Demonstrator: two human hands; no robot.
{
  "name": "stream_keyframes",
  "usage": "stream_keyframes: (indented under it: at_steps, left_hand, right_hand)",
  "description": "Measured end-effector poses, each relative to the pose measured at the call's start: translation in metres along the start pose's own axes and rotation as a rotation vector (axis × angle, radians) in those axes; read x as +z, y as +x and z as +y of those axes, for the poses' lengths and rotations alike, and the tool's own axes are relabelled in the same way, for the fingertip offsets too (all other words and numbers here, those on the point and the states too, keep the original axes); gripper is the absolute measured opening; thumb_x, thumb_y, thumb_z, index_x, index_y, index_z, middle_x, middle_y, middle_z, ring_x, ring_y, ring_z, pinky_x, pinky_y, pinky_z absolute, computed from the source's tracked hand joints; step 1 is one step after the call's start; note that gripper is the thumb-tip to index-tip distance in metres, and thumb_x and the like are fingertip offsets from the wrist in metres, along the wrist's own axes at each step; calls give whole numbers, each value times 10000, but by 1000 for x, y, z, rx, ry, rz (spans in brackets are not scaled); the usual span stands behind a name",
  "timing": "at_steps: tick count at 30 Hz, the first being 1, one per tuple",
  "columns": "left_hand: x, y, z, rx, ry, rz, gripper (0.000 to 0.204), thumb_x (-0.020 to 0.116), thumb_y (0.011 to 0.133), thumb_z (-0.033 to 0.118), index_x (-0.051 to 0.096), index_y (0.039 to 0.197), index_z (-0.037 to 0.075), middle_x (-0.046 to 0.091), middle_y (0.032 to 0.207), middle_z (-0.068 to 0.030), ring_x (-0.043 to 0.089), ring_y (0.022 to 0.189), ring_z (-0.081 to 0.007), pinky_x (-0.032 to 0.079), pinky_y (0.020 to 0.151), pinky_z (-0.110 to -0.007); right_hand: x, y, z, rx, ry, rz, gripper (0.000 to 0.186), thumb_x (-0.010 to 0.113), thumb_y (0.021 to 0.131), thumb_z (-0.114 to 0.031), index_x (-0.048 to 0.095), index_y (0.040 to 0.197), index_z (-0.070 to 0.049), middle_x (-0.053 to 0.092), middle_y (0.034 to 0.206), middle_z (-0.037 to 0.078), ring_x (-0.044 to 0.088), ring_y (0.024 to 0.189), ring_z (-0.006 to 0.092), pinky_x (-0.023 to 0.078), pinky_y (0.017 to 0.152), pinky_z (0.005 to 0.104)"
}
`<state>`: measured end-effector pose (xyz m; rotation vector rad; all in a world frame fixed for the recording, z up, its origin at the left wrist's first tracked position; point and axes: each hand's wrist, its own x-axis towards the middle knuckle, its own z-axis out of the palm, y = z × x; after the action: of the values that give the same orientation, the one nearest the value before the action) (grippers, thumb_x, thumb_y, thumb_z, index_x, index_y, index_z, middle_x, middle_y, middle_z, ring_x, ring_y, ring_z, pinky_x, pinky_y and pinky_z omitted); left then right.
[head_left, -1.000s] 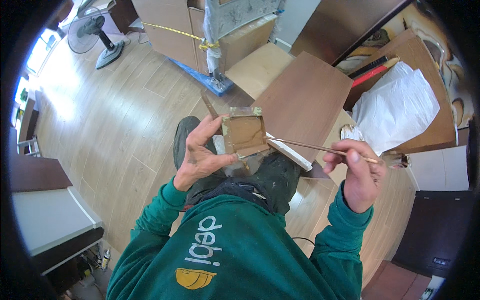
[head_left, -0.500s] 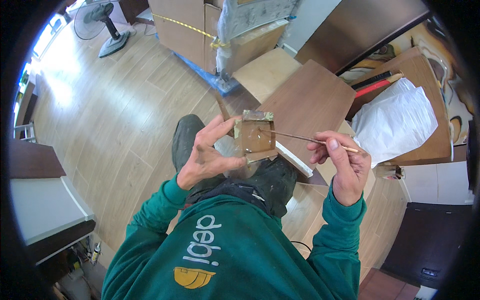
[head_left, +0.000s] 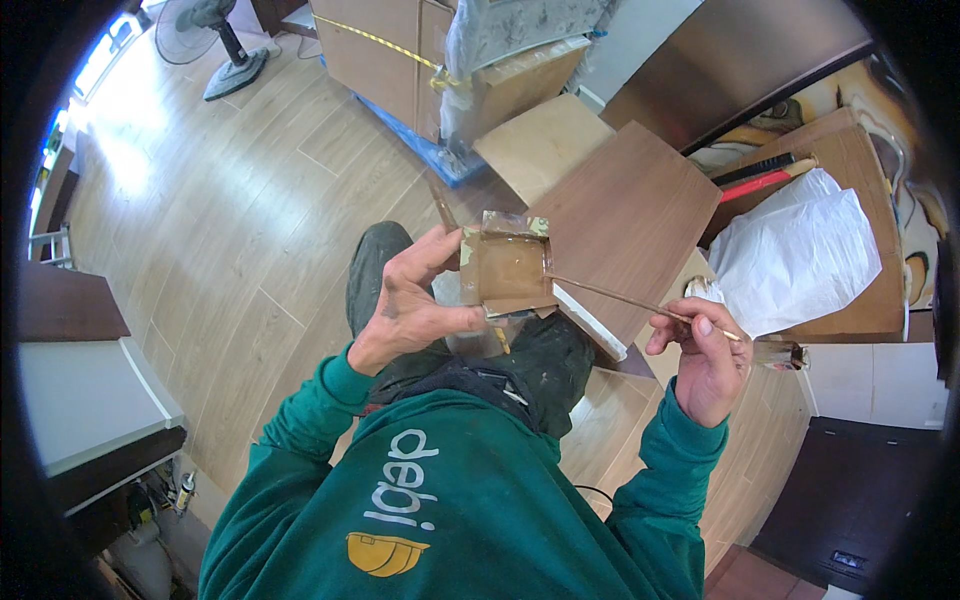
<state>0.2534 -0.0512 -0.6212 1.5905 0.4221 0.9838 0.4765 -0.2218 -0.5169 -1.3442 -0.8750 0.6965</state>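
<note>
1 floor (head_left: 300,210): pale wood-look planks, running beneath all else.
1 carton (head_left: 375,75): tall, brown, bound with a yellow cord, beyond the hands.
1 panel (head_left: 630,200): brown, flat, to the right of the box.
1 sweatshirt (head_left: 460,500): green, long-sleeved, worn by the person.
1 fan (head_left: 232,65): grey, standing on the floor, far left.
1 sheet (head_left: 795,255): white, crumpled, at right, with a red bar (head_left: 755,187) just beyond it.
2 hands, bare. left hand (head_left: 415,305): fingers grasping the box by its left side, thumb at the near edge. right hand (head_left: 712,365): fingers pinching the stick near its outer end.
1 box (head_left: 469,262): small, shallow, open-topped, brown within, mottled green on the walls; located above the person's lap, between the hands.
1 jar (head_left: 782,355): clear, brown-stained, just right of the right hand.
1 stick (head_left: 620,297): thin, brown, tip at the box's right edge; contact cannot be told.
</note>
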Motion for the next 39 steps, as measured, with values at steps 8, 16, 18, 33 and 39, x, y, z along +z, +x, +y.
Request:
stream_keyframes:
  at_steps: [8,16,18,33,39]
  left_hand:
    - [5,3,-1,-13,-101,0,717,807,582,64,531,1236,-40,564,1116,-77,550,1012,-158,448,892,-303]
    - [-10,-10,0,-68,-52,98,735,799,591,64,503,1254,-46,551,1149,-85,551,1064,-189,433,943,-323]
    - [-20,-19,2,-117,-45,179,778,827,571,31,486,1266,-47,546,1197,-105,555,1079,-200,453,929,-324]
    - [-77,-86,14,-112,223,483,783,856,588,92,486,1261,-64,616,1123,-103,592,1034,-191,451,931,-327]
    - [-71,-84,17,-122,246,482,784,860,587,108,490,1254,-71,622,1107,-107,597,1014,-186,447,916,-312]
  right_hand:
    - [-6,-4,1,-21,65,35,272,539,844,-162,633,948,71,653,795,226,633,598,258,510,590,337]
    - [-43,2,26,62,103,41,283,526,842,-175,615,943,74,652,813,218,638,652,281,525,619,353]
    - [-59,7,47,137,45,86,273,553,821,-164,625,935,74,659,792,207,649,632,271,531,613,339]
    - [-90,60,141,354,-37,-90,229,496,811,-150,617,781,42,632,759,132,603,690,200,494,702,298]
    - [-87,61,141,355,-41,-120,225,493,813,-139,618,785,46,636,756,146,606,694,196,495,690,296]
